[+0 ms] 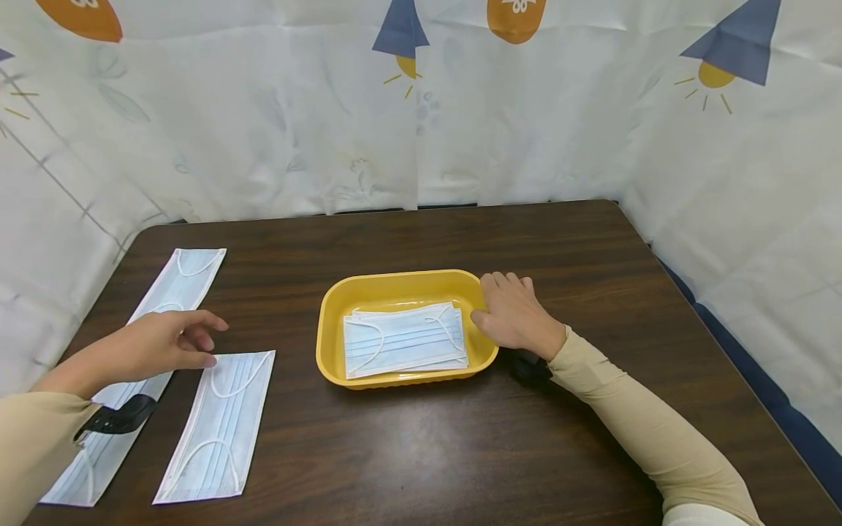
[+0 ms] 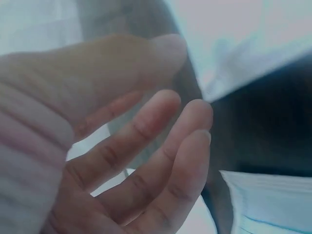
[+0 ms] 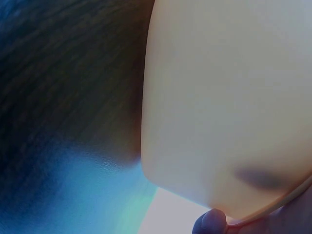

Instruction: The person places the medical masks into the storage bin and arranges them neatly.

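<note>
On the dark wooden table a yellow tray sits near the middle, holding a small stack of blue face masks lying flat inside it. The right hand rests against the tray's right rim, its fingers laid loosely over the edge with the thumb at the inner wall; the right wrist view shows only the tray's yellow outer wall close up and a fingertip under its rim, so a firm grip cannot be told. The left hand hovers at the left side of the table, fingers relaxed and slightly spread, holding nothing. It is just above the far corner of a single mask lying flat on the table, ear loops showing. Further left lies a long strip of masks, running from the far left toward the near edge and partly hidden under the left forearm. A patterned white curtain surrounds the table.
</note>
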`<act>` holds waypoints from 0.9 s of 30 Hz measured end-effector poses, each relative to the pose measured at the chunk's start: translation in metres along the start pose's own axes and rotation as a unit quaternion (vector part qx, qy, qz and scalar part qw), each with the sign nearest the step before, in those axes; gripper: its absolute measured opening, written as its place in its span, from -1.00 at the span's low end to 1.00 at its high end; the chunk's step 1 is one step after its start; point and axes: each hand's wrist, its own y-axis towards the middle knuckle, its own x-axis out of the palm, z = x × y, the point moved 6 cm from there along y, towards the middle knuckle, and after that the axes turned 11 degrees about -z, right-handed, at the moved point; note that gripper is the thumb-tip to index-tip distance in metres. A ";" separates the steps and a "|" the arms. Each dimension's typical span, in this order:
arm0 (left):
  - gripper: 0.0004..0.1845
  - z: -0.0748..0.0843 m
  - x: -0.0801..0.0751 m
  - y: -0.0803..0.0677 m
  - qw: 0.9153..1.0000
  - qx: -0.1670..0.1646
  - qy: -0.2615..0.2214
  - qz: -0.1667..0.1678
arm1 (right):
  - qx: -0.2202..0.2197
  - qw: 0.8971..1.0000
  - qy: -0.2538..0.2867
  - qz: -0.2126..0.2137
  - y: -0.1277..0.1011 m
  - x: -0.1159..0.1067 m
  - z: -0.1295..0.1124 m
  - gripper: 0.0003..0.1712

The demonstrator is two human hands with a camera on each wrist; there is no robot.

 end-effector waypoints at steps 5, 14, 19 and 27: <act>-0.40 -0.014 0.011 -0.006 1.000 -0.027 0.003 0.009 | 0.003 1.000 0.000 -0.003 0.001 0.001 0.000 -0.65; -0.36 -0.023 0.024 -0.010 0.998 -0.056 0.004 0.025 | 0.003 1.000 -0.001 -0.001 0.001 0.001 0.002 -0.67; -0.47 -0.020 0.024 -0.008 0.998 -0.044 0.009 0.036 | 0.002 1.000 0.003 0.000 0.000 0.001 0.002 -0.64; -0.67 -0.012 0.022 -0.004 0.997 -0.053 0.023 0.050 | 0.000 1.000 0.002 0.000 0.000 0.000 0.000 -0.64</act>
